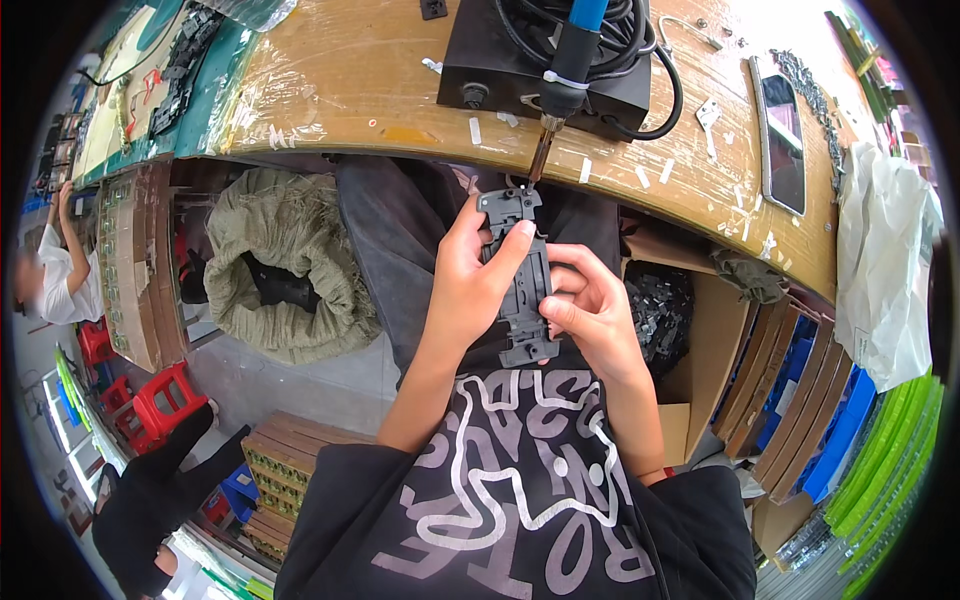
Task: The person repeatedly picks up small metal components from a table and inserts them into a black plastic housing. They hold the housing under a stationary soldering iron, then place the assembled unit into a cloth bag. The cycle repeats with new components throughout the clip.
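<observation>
Between my hands is a long black plastic part (522, 290) with screw bosses and raised ribs, held tilted just off the table's front edge. My left hand (475, 270) grips its upper left side, the thumb lying across its face. Lower on the right side, my right hand (592, 305) has its thumb and bent fingers on the part's edge. A tool with a blue handle, black collar and metal tip (541, 155) points down at the part's upper end. The tip is at or very near the part; whether it touches, I cannot tell.
A black box (470, 65) with coiled cable stands on the wooden table (330, 90). A phone (783, 135) and small metal pieces lie at right. Below are a cloth-lined container (235, 305), a carton of small black pieces (705, 360), and stacked trays. Other people are at left.
</observation>
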{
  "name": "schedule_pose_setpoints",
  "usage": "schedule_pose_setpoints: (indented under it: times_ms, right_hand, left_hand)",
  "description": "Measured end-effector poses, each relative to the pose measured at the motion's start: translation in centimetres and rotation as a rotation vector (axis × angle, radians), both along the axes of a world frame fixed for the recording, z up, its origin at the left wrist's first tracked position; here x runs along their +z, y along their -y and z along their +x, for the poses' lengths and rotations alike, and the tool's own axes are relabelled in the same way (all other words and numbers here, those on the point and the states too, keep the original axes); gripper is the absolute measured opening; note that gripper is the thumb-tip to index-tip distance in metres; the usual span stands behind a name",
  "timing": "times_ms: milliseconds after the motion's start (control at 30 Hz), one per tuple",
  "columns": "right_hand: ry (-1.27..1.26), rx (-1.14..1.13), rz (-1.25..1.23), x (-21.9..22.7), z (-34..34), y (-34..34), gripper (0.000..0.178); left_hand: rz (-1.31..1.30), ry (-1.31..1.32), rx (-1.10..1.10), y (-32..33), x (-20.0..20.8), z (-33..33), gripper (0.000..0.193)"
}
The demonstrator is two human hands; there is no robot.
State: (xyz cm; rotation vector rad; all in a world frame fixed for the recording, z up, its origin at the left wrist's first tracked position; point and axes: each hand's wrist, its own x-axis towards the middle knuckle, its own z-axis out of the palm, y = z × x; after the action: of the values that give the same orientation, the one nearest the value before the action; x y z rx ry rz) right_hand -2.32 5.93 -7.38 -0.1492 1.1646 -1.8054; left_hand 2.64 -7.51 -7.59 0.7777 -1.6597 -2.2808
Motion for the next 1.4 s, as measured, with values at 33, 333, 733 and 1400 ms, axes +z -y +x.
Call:
schedule_pose_setpoints:
  times_ms: [33, 333, 733, 1400]
  right_hand:
    - [-0.004, -0.002, 0.000, 0.0, 0.1, 0.0, 0.040]
    - [-0.036, -0.020, -0.002, 0.9, 0.3, -0.1, 0.041]
    - [0.007, 0.038, 0.085, -0.1, 0.5, 0.2, 0.039]
    - [0.059, 0.026, 0.178, -3.7, 1.2, 0.2, 0.035]
  left_hand:
    - [0.015, -0.003, 0.003, 0.0, 0.0, 0.1, 0.017]
    - [0.008, -0.012, 0.021, -0.3, 0.9, 0.0, 0.016]
    - [-0.036, 0.042, -0.031, 0.4, -1.4, 0.1, 0.014]
    - [0.094, 0.206, 0.054, 0.0, -6.3, 0.6, 0.016]
